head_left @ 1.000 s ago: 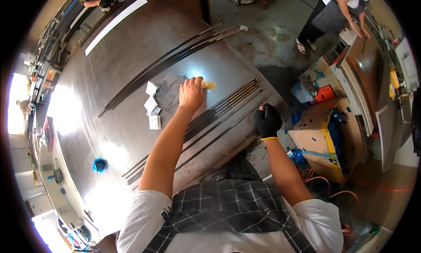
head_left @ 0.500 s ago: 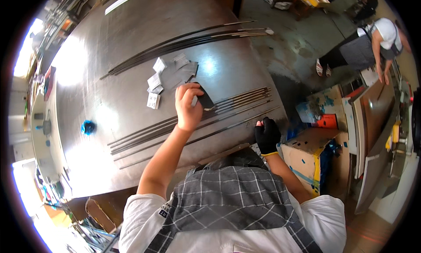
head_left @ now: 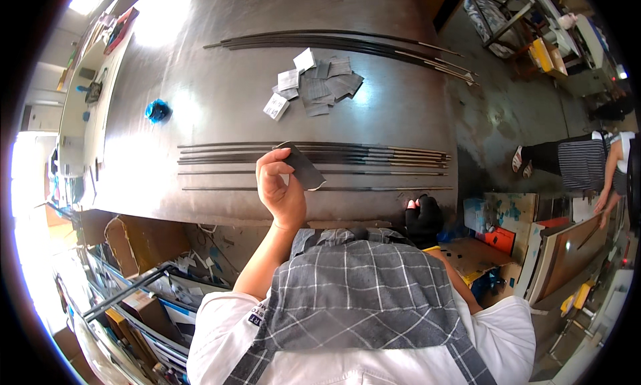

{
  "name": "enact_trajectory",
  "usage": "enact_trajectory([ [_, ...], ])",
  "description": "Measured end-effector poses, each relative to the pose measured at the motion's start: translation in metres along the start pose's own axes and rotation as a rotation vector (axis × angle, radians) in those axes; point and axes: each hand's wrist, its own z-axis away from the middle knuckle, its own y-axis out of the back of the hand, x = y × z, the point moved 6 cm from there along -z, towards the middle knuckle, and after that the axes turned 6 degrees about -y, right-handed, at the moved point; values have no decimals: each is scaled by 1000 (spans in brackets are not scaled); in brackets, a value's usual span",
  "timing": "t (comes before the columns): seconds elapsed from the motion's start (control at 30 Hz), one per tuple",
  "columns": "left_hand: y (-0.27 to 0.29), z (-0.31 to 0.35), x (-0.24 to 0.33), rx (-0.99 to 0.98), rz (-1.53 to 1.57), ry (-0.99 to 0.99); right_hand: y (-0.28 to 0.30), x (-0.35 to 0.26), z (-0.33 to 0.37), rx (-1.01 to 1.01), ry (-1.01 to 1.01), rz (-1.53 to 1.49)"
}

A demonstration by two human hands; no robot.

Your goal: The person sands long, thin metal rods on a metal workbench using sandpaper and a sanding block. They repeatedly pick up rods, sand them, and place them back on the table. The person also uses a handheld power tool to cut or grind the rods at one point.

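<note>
Pinched at one corner between the bare fingers of my left hand [head_left: 280, 195] is a small dark grey sheet of sandpaper [head_left: 305, 169], raised over the metal table [head_left: 234, 208]. Below and behind it lies a row of thin dark rods [head_left: 334, 152], side by side and lighter toward their right ends. One rod [head_left: 300, 188] lies apart, nearest to me. My right hand [head_left: 425, 215], in a black glove with bare fingertips, is curled closed at the table's front edge, close to that rod's right end. Whatever is inside its fingers is hidden.
Behind the rods is a loose pile of grey and white square pieces [head_left: 320, 91]. Another bundle of rods [head_left: 334, 43] lies farther back. A crumpled blue item [head_left: 157, 110] sits at left. Cardboard boxes [head_left: 477, 255] stand at right, and another person [head_left: 587, 161] bends over panels beyond.
My view has turned, so the rods now run level across it. My left hand with the sandpaper has moved from beside the pile toward me. My right hand stays curled near the table edge.
</note>
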Motion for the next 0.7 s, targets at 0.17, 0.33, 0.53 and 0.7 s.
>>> enact_trajectory([
  [0.17, 13, 11, 4, 26, -38, 46, 0, 0, 0, 23, 68, -11],
  [0.33, 27, 23, 0, 32, -112, 63, 3, -3, -3, -11, 65, -38],
  [0.53, 42, 43, -10, 29, -201, 117, 1, -1, -7, -136, -5, -143],
  [0.7, 43, 54, -1, -38, -327, 113, 11, -124, -35, -318, 224, -385],
])
